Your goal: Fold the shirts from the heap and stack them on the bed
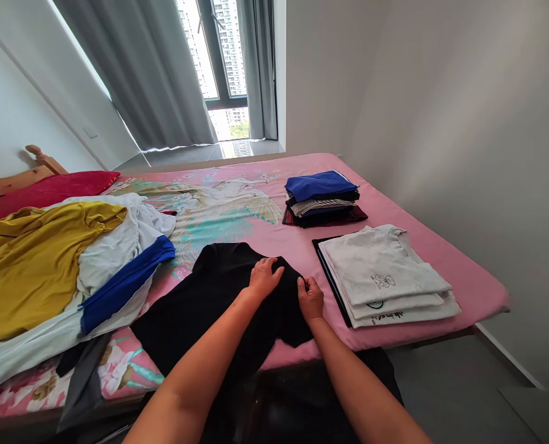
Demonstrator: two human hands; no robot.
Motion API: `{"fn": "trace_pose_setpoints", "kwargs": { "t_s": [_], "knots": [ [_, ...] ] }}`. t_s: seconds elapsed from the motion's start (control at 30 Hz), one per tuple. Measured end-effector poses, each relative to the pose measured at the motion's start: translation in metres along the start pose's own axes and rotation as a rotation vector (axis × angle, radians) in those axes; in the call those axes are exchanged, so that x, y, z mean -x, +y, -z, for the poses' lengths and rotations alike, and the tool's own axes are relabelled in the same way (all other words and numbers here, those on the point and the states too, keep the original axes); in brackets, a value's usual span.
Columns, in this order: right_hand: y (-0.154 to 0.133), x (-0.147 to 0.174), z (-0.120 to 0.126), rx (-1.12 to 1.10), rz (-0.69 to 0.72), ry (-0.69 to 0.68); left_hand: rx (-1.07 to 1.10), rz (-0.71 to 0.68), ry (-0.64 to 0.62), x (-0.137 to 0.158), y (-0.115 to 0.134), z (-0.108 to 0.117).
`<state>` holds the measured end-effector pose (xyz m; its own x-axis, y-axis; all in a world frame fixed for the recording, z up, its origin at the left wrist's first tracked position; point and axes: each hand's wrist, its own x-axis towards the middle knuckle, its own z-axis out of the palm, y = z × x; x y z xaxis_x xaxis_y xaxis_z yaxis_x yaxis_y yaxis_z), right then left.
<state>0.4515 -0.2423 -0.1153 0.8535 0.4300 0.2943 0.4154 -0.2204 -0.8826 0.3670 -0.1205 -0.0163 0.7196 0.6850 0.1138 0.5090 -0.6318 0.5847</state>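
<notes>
A black T-shirt (219, 290) lies spread on the bed before me, one sleeve toward the right. My left hand (264, 279) rests on its upper right part, fingers stretched out and thumb apart, palm down. At the sleeve's right edge, my right hand (310, 298) is closed with thumb and fingertips on the black cloth. Just right of that hand is a stack of folded T-shirts (380, 265), a light grey one with a small line drawing on top and dark cloth at the bottom.
Behind that stack stands a pile of folded clothes (323, 191), blue on top. Loose clothes, including a mustard-yellow garment (43, 259) and a blue piece (121, 283), heap up at left. The pink bed (464, 277) ends near the right wall. A red pillow (61, 191) lies by the headboard.
</notes>
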Motion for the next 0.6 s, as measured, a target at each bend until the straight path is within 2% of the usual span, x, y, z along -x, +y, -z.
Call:
{"fn": "trace_pose_setpoints", "kwargs": {
  "t_s": [0.07, 0.17, 0.23, 0.33, 0.4, 0.47, 0.5, 0.6],
  "knots": [
    [-0.001, 0.000, 0.000, 0.009, -0.002, -0.002, 0.047, -0.062, 0.139, 0.043, -0.009, 0.003],
    [-0.001, 0.002, 0.001, 0.030, -0.006, 0.003, 0.172, -0.078, 0.276, 0.133, -0.029, 0.004],
    [0.000, 0.003, 0.001, 0.034, -0.007, 0.002, 0.281, 0.054, 0.291, 0.195, -0.049, 0.001],
    [-0.001, 0.003, 0.002, 0.037, -0.013, -0.020, 0.457, 0.475, 0.313, 0.264, -0.084, -0.004],
    [-0.003, 0.003, 0.004, 0.047, -0.026, -0.062, 0.593, 0.788, 0.352, 0.287, -0.108, -0.004],
    [-0.006, 0.002, 0.009, 0.065, -0.035, -0.118, 0.788, 0.943, 0.356, 0.294, -0.125, 0.000],
    [-0.007, 0.002, 0.012, 0.078, -0.037, -0.149, 0.903, 0.947, 0.339, 0.293, -0.131, 0.003],
    [-0.011, 0.003, 0.023, 0.134, -0.036, -0.236, 1.192, 0.846, 0.235, 0.283, -0.133, 0.013]
  ]
}}
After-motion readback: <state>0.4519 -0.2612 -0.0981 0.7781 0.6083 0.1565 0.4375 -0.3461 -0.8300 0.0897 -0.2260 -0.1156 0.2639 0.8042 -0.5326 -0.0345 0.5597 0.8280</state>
